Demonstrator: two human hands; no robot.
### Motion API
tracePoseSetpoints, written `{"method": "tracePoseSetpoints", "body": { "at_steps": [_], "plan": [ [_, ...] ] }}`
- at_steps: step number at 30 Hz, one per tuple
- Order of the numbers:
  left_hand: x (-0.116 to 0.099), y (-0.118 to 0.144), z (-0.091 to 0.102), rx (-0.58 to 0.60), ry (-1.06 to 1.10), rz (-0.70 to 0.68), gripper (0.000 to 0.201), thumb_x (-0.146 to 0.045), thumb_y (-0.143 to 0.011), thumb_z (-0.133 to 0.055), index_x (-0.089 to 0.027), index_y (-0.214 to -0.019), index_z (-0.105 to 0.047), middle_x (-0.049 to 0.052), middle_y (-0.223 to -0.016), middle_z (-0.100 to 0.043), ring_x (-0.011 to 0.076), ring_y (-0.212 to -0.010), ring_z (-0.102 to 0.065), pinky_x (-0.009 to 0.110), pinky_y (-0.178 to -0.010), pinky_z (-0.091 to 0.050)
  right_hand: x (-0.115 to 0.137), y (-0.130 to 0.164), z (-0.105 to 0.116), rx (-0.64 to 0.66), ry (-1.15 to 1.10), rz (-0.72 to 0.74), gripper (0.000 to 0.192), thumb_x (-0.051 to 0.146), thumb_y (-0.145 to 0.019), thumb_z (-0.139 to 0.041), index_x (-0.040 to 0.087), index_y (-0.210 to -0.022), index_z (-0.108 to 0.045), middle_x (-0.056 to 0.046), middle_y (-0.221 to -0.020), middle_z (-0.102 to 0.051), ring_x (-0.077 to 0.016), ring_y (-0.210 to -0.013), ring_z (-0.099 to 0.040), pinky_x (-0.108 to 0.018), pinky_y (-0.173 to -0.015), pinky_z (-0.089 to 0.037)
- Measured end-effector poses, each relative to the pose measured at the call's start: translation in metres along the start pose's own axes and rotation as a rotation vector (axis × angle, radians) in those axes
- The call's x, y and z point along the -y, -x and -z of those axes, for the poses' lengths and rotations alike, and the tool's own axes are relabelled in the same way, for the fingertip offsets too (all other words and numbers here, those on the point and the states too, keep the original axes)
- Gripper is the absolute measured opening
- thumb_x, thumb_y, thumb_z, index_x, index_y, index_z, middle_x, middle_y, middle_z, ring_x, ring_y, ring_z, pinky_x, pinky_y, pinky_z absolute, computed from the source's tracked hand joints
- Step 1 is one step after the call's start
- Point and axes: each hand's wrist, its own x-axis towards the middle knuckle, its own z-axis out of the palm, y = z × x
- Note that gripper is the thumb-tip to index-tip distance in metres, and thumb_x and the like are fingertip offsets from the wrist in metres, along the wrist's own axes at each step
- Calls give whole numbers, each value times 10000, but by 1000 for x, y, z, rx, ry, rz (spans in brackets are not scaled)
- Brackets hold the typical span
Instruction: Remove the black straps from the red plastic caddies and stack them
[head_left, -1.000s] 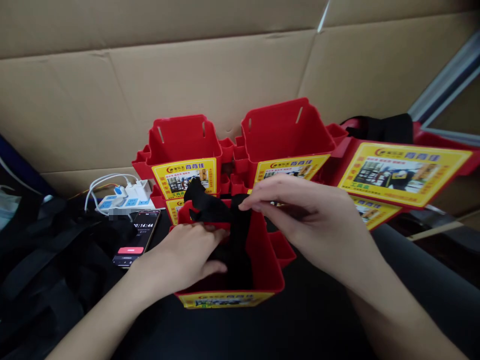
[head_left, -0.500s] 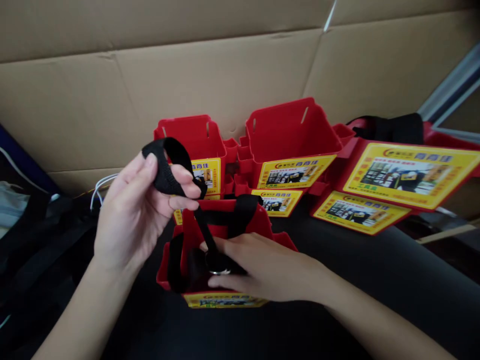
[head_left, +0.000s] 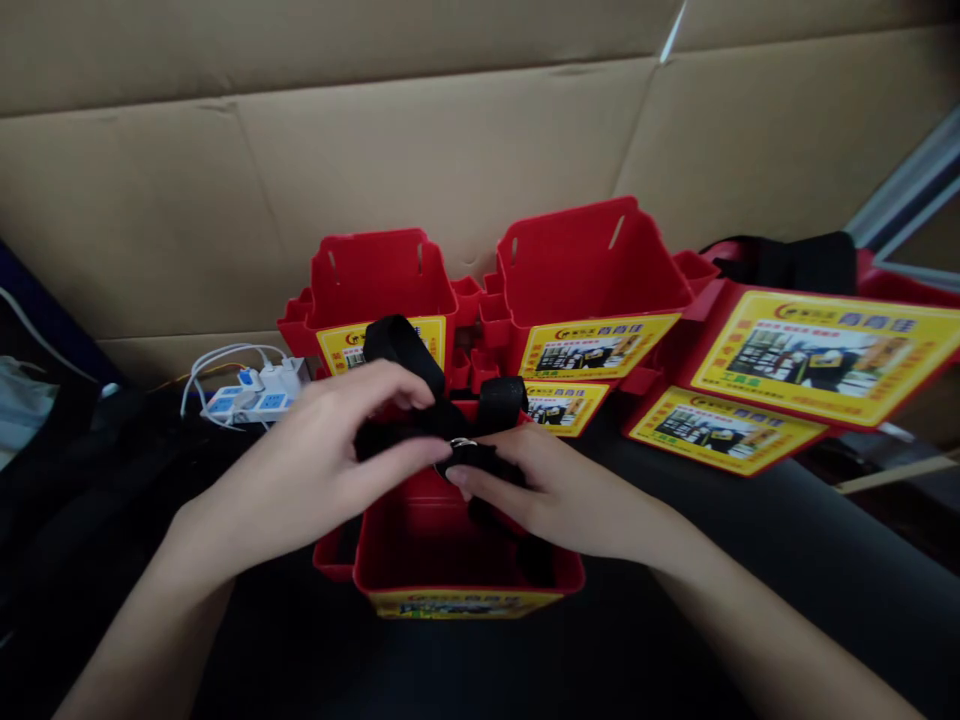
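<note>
Pinched between thumb and fingers of both hands, a black webbing strap (head_left: 420, 385) is held just above the open top of the nearest red plastic tool box (head_left: 465, 560). From the left of that box the left hand (head_left: 330, 470) reaches in palm down, forearm angled up from the lower left corner, fingers curled over the strap and thumb tip pressing toward a small metal ring (head_left: 463, 443) on it. From the right comes the right hand (head_left: 555, 490), wrist low, its thumb and forefinger closed on the strap right at the ring, so the two hands' fingertips almost touch over the box's far rim. One strap loop arches up behind the left fingers; another end stands just right of it.

Behind the near box stand two more red tool boxes (head_left: 592, 265) with yellow labels, against a cardboard wall (head_left: 225, 150). Farther right of the box lie tilted red boxes showing a large yellow label (head_left: 817, 350). Left of the box, a white power strip (head_left: 251, 395) with plugged chargers rests on the dark surface.
</note>
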Motion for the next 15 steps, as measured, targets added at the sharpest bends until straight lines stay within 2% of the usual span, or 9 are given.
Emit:
{"method": "tracePoseSetpoints", "body": {
  "at_steps": [2,5,8,11,15],
  "plan": [
    [-1,-2,-7,160,46,-58,198,-360,-807,-571,-247,-965,-612,-21,-986,-658,158,-884,-609,243,-776,-457,-1,1,1,-18,28,-15,262,321,-888,-445,137,-797,-607,12,-628,-584,-94,-563,-495,-207,-542,-376],
    [0,-3,-14,256,101,-34,140,-310,-847,-516,-249,-888,-636,-36,-922,-679,149,-834,-627,240,-750,-462,-3,2,1,-34,71,-30,263,320,-889,-439,134,-843,-619,-5,-672,-610,-102,-586,-515,-216,-554,-381],
    [1,-4,-16,261,109,-3,126,-285,-837,-528,-240,-882,-637,-35,-896,-684,149,-802,-627,238,-717,-458,-4,3,2,-45,91,-23,257,332,-895,-429,149,-913,-609,-11,-721,-620,-110,-614,-539,-225,-577,-395],
    [3,-4,-17,217,80,31,126,-288,-820,-549,-236,-899,-633,-31,-881,-682,155,-798,-621,248,-709,-449,-6,3,2,-111,144,-27,222,301,-851,-512,174,-1030,-545,-14,-812,-626,-130,-705,-574,-241,-626,-427],
    [5,-7,-20,153,200,108,172,-303,-786,-595,-221,-937,-583,-14,-905,-675,176,-869,-616,270,-756,-446,-9,2,0,-241,242,101,380,211,-788,-591,191,-1136,-439,-66,-1082,-566,-159,-889,-568,-293,-746,-462]
  ]
}}
